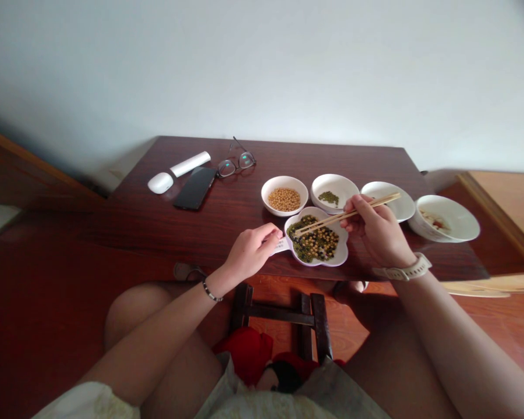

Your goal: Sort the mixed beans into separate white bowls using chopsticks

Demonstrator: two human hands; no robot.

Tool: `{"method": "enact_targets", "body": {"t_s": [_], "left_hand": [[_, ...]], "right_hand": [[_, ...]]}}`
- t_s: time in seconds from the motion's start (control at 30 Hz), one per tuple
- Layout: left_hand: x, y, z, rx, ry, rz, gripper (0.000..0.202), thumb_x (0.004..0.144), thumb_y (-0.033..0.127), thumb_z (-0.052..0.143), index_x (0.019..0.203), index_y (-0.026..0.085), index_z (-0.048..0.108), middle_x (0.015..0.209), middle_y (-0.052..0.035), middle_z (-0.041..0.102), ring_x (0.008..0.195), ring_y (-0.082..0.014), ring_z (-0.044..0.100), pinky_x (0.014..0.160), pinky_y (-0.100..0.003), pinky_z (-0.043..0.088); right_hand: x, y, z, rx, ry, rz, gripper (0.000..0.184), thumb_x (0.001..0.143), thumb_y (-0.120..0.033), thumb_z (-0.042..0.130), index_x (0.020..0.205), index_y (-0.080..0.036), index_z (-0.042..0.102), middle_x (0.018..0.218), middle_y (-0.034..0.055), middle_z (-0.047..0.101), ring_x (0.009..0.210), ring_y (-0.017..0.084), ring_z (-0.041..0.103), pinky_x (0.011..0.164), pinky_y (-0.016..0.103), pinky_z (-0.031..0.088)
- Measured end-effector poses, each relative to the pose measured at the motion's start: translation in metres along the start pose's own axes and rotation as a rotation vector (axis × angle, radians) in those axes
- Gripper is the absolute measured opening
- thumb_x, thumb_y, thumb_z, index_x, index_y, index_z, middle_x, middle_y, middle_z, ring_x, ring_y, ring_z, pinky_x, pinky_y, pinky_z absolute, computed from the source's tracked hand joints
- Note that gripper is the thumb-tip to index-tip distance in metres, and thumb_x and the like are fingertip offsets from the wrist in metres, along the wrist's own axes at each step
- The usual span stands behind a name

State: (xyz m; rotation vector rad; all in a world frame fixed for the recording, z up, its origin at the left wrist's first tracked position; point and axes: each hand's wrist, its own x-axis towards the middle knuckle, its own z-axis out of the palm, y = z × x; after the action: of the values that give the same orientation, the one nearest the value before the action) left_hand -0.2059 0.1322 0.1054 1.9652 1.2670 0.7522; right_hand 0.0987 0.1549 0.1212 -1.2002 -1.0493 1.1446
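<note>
My left hand [255, 247] grips the short handle of a white flower-shaped bowl [341, 254] at the table's front edge. Mixed beans [313, 243], yellow, green and black, cover its bottom. In my right hand [378, 230] is a pair of wooden chopsticks [332, 219], their tips down among the mixed beans near the bowl's left side. Whether the tips pinch a bean is too small to tell. Just behind stand a round bowl [266, 203] of yellow soybeans [283, 199] and another bowl [351, 185] with a few green beans [329, 198].
Farther right are a white bowl [402, 212], partly behind my right hand, and a bowl [463, 224] with pale and reddish bits. Eyeglasses [236, 164], a black phone [195, 188] and a white wand-shaped device [179, 170] lie at the left of the dark wooden table [227, 224].
</note>
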Motion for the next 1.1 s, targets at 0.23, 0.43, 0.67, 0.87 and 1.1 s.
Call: {"method": "enact_targets", "body": {"t_s": [0.23,0.43,0.67,0.87,1.1], "left_hand": [[0.0002,0.0005,-0.0002,0.006,-0.001,0.003,0.037,0.117,0.042,0.053,0.101,0.019,0.078,0.086,-0.003,0.079,0.075,-0.0166,0.067,0.07,-0.029,0.04],[0.0004,0.0008,-0.0001,0.007,0.007,0.004,0.037,0.116,0.041,0.053,0.101,0.019,0.078,0.087,-0.0037,0.08,0.075,-0.017,0.068,0.07,-0.028,0.041],[0.0003,0.0005,0.0,0.004,0.009,0.004,0.036,0.116,0.041,0.054,0.1,0.019,0.078,0.086,-0.0028,0.079,0.074,-0.0166,0.067,0.07,-0.028,0.041],[0.0001,0.0,0.0002,0.017,0.005,0.01,0.036,0.117,0.04,0.054,0.101,0.019,0.078,0.087,-0.0032,0.08,0.074,-0.0166,0.068,0.07,-0.028,0.041],[0.0,0.0001,0.0004,0.008,0.008,0.013,0.035,0.116,0.04,0.054,0.102,0.019,0.079,0.089,-0.004,0.082,0.077,-0.0173,0.07,0.071,-0.028,0.042]], "right_hand": [[0.0013,0.0024,-0.0002,-0.025,-0.028,-0.003,0.047,0.093,-0.069,0.087,0.086,-0.024,0.074,0.079,0.0032,0.07,0.063,0.016,0.067,0.051,0.026,0.055],[0.0011,0.0017,0.001,-0.031,-0.031,-0.007,0.047,0.093,-0.069,0.087,0.085,-0.024,0.074,0.08,0.0033,0.069,0.065,0.017,0.068,0.05,0.026,0.054],[0.0013,0.0019,0.0001,-0.026,-0.021,-0.002,0.047,0.092,-0.068,0.088,0.084,-0.024,0.074,0.08,0.003,0.068,0.064,0.016,0.067,0.049,0.025,0.054],[0.0015,0.0014,0.0004,-0.018,-0.003,-0.001,0.046,0.093,-0.067,0.087,0.085,-0.024,0.073,0.081,0.0021,0.068,0.064,0.014,0.066,0.051,0.023,0.054],[0.002,-0.0013,0.0001,-0.012,0.014,-0.023,0.046,0.094,-0.065,0.087,0.086,-0.023,0.071,0.089,0.003,0.069,0.065,0.013,0.066,0.05,0.023,0.054]]}}
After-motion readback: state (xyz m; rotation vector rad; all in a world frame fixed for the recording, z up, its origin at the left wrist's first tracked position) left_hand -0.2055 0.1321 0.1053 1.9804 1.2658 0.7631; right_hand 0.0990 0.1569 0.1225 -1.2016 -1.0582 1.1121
